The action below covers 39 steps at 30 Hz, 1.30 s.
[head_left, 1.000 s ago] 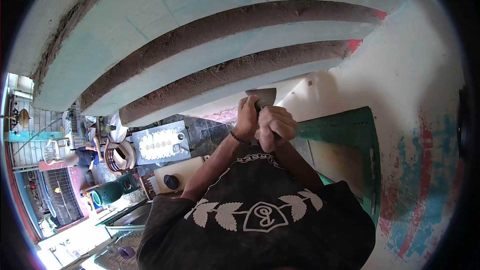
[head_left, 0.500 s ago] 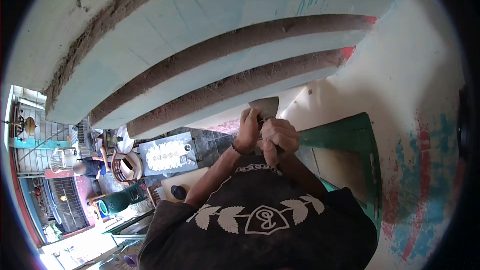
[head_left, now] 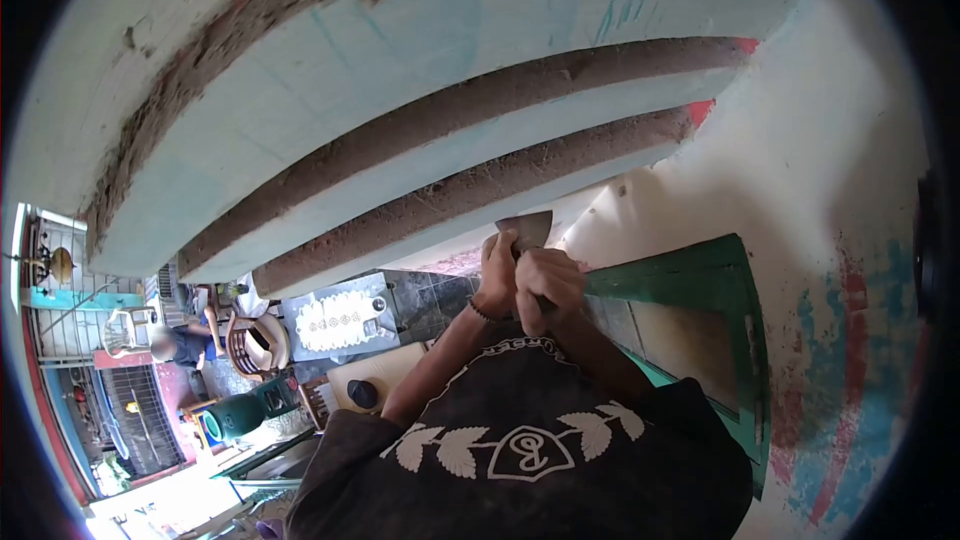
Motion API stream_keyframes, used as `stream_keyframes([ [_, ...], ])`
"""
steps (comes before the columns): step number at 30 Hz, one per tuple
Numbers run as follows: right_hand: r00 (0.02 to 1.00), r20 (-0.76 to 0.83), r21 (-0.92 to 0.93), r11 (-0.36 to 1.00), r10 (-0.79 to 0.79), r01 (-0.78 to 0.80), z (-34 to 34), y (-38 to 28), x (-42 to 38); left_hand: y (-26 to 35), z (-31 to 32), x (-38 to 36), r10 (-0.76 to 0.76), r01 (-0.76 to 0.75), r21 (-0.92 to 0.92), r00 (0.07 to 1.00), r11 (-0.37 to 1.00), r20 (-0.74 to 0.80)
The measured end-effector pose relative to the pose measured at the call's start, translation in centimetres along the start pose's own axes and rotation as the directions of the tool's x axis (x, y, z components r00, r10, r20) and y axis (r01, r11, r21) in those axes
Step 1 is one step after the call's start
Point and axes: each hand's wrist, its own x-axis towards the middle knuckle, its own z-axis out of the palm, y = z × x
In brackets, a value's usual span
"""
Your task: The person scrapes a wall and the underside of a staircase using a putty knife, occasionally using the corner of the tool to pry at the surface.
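Note:
A putty knife (head_left: 536, 227) with a wide grey blade points up and away from me. My left hand (head_left: 496, 275) wraps its handle, with the thumb up near the base of the blade. Beside it my right hand (head_left: 552, 282) is closed around the lower handle, so most of the handle is hidden. The blade's edge overlaps the pale wall strip just below the lowest step-like ledge (head_left: 480, 175). A patch of worn pinkish paint (head_left: 455, 262) shows on that strip, left of the blade.
Overhead run stepped ledges with rough brown faces. A green door frame (head_left: 690, 275) stands right of my hands, by a wall (head_left: 840, 370) with peeling red and blue paint. Far below left are a table (head_left: 345, 315), chairs (head_left: 257, 345) and a seated person (head_left: 185, 345).
The view has tilted a little, so ledges and room sit lower in it. Both hands and the putty knife have shifted slightly down and left in view, with the grip kept.

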Motion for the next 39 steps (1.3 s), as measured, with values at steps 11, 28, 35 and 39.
stream_keyframes([
  [11,0.998,-0.042,0.094,0.995,-0.041,0.044,-0.2,-1.2,0.3,0.6,-0.4,-0.8,0.076,-0.077,0.098,0.997,0.992,0.022],
  [28,0.986,-0.131,0.063,0.991,-0.106,0.115,-1.0,-1.8,1.0,0.9,0.1,0.5,0.001,-0.004,0.057,0.999,0.998,0.045],
  [35,0.98,-0.189,0.07,0.994,-0.066,0.08,-1.5,-2.2,0.8,2.2,-0.1,0.9,-0.147,0.163,-0.148,0.982,0.975,0.116],
  [39,0.984,-0.166,-0.037,0.998,-0.058,0.052,-0.8,1.1,-1.2,-1.9,0.9,1.0,0.303,-0.296,0.416,0.952,0.86,0.049],
])
